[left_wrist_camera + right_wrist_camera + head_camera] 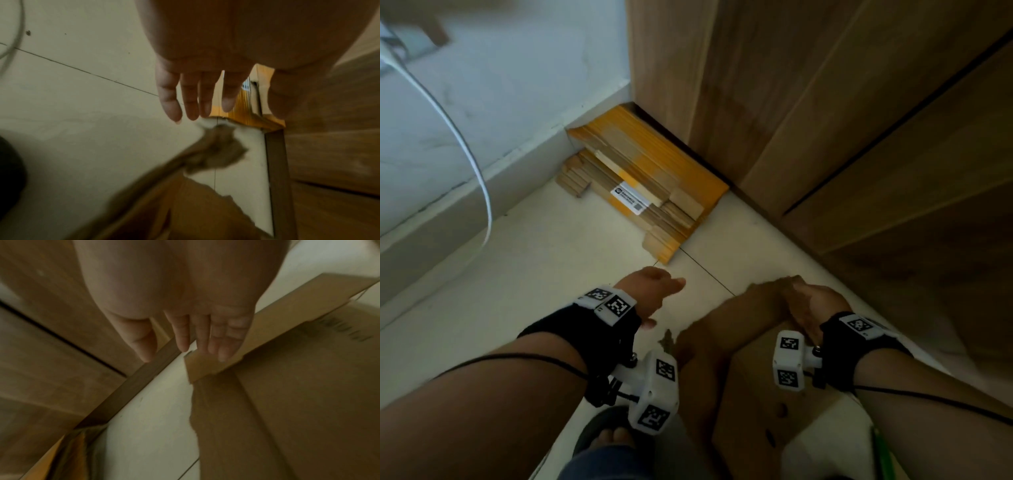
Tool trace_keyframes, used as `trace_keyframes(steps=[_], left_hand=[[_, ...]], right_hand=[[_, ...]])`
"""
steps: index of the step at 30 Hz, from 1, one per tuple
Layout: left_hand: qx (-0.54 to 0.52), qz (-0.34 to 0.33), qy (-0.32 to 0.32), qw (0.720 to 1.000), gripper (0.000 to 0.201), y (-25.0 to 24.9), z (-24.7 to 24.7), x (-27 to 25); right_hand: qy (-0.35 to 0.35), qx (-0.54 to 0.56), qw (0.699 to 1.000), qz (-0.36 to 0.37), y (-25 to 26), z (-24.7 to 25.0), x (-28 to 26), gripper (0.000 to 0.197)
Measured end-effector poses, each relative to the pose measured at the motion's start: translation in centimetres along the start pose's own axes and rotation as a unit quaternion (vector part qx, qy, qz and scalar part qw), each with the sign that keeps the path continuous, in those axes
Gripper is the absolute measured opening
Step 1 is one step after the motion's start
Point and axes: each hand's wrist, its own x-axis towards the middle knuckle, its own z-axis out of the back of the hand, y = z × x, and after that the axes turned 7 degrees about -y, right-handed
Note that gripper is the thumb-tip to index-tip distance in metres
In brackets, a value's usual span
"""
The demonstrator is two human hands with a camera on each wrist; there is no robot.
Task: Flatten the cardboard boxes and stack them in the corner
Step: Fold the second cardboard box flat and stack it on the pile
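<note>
Head view: flattened brown and orange cardboard boxes point(643, 178) lie stacked on the pale tiled floor point(551, 246), in the corner between grey wall point(482, 102) and wooden cabinet point(825, 120). Left hand point(654, 291) hangs above the floor, fingers point(170, 97) straight, holding nothing. Right hand point(811, 308) rests with straight fingers point(224, 340) along the flap of a large brown cardboard box point(767, 387) near the stack.

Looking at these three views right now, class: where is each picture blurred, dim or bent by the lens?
Head view: dim; the stack of flattened boxes fairly sharp, the cupboard edges splaying from the wide lens. Left wrist view: the left hand fairly sharp, the torn cardboard box smeared. Right wrist view: soft and dark, the right hand looming large.
</note>
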Motion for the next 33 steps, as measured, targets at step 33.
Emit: trace_keyframes(steps=[33], left_hand=[[-0.062, -0.021, -0.087, 0.994, 0.031, -1.5, 2.0, -1.9]], right_hand=[[-0.055, -0.364, 0.929, 0.015, -7.6, 0.8, 3.6, 0.082]])
